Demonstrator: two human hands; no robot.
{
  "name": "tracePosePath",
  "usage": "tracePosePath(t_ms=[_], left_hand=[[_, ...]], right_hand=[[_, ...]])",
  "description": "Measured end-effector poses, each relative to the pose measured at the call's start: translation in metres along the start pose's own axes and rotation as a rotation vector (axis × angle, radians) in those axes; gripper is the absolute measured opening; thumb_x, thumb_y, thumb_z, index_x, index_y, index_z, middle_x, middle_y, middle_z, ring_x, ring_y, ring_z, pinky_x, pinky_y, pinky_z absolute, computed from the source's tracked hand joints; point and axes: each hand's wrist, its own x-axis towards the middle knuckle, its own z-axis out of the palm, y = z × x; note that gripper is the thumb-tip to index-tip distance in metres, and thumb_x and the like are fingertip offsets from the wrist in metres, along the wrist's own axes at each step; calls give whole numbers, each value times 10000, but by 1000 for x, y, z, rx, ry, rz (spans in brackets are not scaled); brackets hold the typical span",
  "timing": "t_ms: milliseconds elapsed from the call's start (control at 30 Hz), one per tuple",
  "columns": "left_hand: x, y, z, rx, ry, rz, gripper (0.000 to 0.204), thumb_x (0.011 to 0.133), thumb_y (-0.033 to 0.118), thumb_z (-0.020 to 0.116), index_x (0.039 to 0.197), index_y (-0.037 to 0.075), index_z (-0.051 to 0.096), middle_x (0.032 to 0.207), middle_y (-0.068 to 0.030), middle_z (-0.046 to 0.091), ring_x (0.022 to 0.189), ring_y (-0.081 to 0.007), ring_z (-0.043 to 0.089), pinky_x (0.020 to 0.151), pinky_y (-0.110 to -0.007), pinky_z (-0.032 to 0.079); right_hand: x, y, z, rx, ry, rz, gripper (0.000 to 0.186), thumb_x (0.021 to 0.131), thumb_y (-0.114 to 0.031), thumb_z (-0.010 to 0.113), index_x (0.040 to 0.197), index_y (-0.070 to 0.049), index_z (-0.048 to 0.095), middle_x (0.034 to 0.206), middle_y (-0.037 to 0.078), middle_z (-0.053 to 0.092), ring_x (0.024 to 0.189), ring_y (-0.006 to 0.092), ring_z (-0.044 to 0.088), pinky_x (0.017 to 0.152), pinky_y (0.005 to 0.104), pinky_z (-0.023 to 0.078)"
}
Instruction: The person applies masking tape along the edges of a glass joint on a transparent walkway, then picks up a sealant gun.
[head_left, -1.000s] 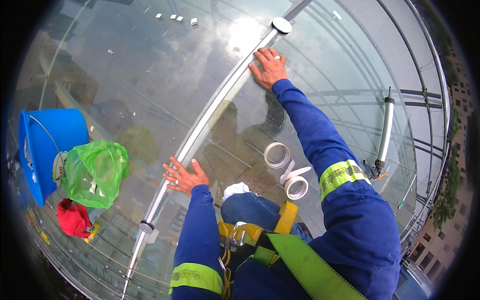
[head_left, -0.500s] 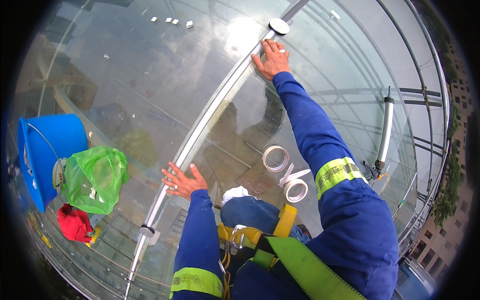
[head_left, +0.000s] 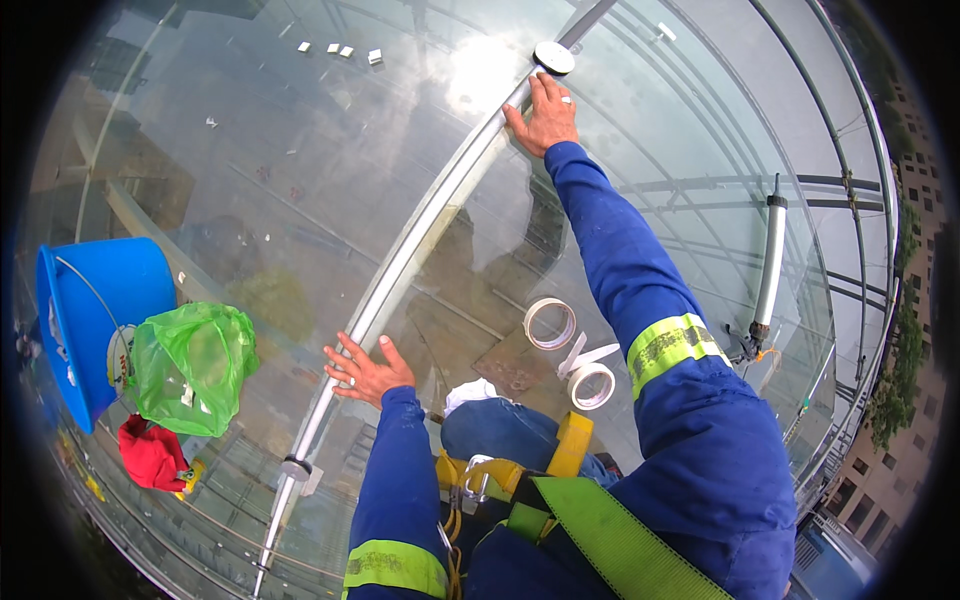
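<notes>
A pale strip (head_left: 425,222) runs along the joint between glass panels. Across its lower part rests my left hand (head_left: 370,374), fingers spread and a ring on one of them. My right hand (head_left: 545,115) lies on the far part of the same strip, fingers stretched out, fingertips close by a round white-topped disc fitting (head_left: 553,58). Neither hand grips anything that shows. Another disc fitting (head_left: 296,467) sits on the joint below my left hand. Two rolls of tape lie on the glass between my arms: one roll (head_left: 549,324) flat, another tape roll (head_left: 590,386) with a loose end.
At the left, a blue bucket (head_left: 105,320) lies tipped beside a green plastic bag (head_left: 195,370) and a red cloth (head_left: 152,455). A caulking gun (head_left: 770,265) rests on the glass at the right. Small white blocks (head_left: 346,51) are scattered far ahead. Metal railings (head_left: 815,80) border the right.
My right hand has slid slightly along the strip toward the far disc fitting. My left hand stays almost where it was. The whole view has shifted a little.
</notes>
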Motion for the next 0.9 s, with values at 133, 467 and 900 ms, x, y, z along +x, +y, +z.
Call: tracePosePath(t_ms=[133, 467, 900], left_hand=[[0, -4, 2, 0, 16, 4, 763, 984, 611, 453, 1607, 190, 324, 1675, -174, 209, 1512, -454, 196, 1186, -689, 97], [0, -4, 2, 15, 3, -5, 773, 981, 633, 431, 1606, 190, 325, 1672, -173, 210, 1512, -447, 195, 1188, -682, 98], [-1, -9, 0, -2, -27, -26, 778, 975, 605, 464, 1614, 191, 302, 1679, -167, 194, 1518, -448, 173, 1188, -690, 83]], right_hand=[[8, -8, 4, -65, -84, 85, 818, 897, -559, 595, 1455, 25, 469, 1542, 174, 409, 1359, 391, 403, 1113, 518, 329], [14, -11, 3, -147, -97, 135, 813, 901, -546, 562, 1459, 37, 463, 1538, 136, 412, 1299, 372, 432, 1061, 484, 365], [14, -14, 15, -177, -83, 152, 771, 896, -513, 559, 1451, 18, 480, 1525, 121, 446, 1287, 370, 449, 1064, 483, 368]])
